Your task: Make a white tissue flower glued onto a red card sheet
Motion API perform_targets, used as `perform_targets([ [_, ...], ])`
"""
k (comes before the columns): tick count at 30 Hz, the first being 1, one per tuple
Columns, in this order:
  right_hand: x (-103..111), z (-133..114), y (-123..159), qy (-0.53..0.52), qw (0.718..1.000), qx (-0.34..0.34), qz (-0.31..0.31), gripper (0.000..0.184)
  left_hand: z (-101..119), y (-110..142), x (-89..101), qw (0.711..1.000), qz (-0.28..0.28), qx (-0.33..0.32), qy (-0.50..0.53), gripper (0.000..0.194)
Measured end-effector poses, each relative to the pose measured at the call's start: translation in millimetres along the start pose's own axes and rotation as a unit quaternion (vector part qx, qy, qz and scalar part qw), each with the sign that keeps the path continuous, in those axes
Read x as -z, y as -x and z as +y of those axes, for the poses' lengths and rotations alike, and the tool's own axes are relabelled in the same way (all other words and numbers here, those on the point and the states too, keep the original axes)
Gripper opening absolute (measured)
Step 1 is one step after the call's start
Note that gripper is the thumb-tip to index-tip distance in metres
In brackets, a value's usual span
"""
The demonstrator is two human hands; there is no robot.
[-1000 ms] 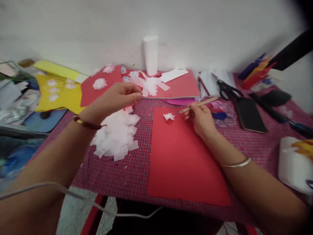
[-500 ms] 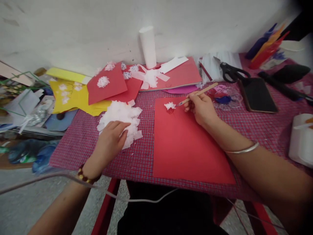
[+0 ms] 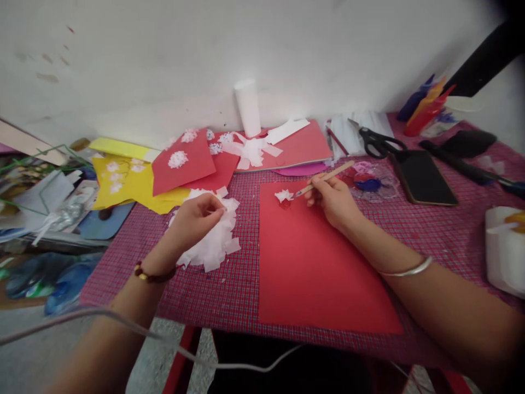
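My left hand (image 3: 196, 220) is pinched together above the pile of white paper pieces (image 3: 213, 243), and a small pale bit of paper seems to show between thumb and fingers. In my right hand (image 3: 333, 201) is a thin wooden stick (image 3: 338, 169), held like a pen, its darkened tip pointing left. That tip is close beside a small white crumpled paper flower (image 3: 284, 195) near the top of a red sheet (image 3: 320, 268). A dark red wet-looking patch (image 3: 285, 204) lies just below the flower.
Behind lie red cards with white paper puffs (image 3: 178, 160), a yellow cut-out (image 3: 118, 183) and a white paper roll (image 3: 248, 108). To the right are a paint palette (image 3: 371, 185), scissors (image 3: 379, 143), a phone (image 3: 426, 178) and a white container (image 3: 506, 257). A cable (image 3: 184, 353) crosses in front.
My left hand has risen off the paper pile, its fingers now pinched. My right hand keeps the stick by the flower. The whole view has shifted, with things sitting lower in it.
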State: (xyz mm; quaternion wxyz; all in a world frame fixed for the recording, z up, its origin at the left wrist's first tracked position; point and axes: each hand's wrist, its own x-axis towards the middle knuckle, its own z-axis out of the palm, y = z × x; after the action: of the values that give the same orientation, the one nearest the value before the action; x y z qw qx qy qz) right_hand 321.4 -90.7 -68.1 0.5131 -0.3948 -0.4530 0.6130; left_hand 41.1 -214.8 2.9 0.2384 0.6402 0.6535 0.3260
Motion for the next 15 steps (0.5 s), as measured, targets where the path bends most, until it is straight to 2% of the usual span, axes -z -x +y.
perform_targets([
  [2, -2.7, -4.5, 4.2, -0.017, 1.000, 0.003, -0.024, 0.030, 9.4, -4.5, -13.0, 0.986, 0.047, 0.072, 0.140, 0.016],
  [4, -7.0, -9.8, 11.1, -0.034, 0.998, 0.010, -0.059, 0.034, 16.0, -9.2, -31.3, 0.958, 0.056, 0.105, 0.263, 0.021],
  [6, -12.6, -14.2, 20.1, -0.035, 0.994, 0.026, -0.099, 0.033, 19.7, -12.8, -50.3, 0.931, 0.054, 0.122, 0.339, 0.029],
  [10, -25.0, -18.1, 37.9, 0.020, 0.982, 0.082, -0.168, 0.026, 20.9, -13.5, -75.6, 0.908, 0.031, 0.148, 0.391, 0.038],
  [15, -33.8, -13.9, 46.6, 0.076, 0.962, 0.131, -0.228, 0.015, 19.2, -10.6, -81.7, 0.896, 0.020, 0.166, 0.411, 0.040],
])
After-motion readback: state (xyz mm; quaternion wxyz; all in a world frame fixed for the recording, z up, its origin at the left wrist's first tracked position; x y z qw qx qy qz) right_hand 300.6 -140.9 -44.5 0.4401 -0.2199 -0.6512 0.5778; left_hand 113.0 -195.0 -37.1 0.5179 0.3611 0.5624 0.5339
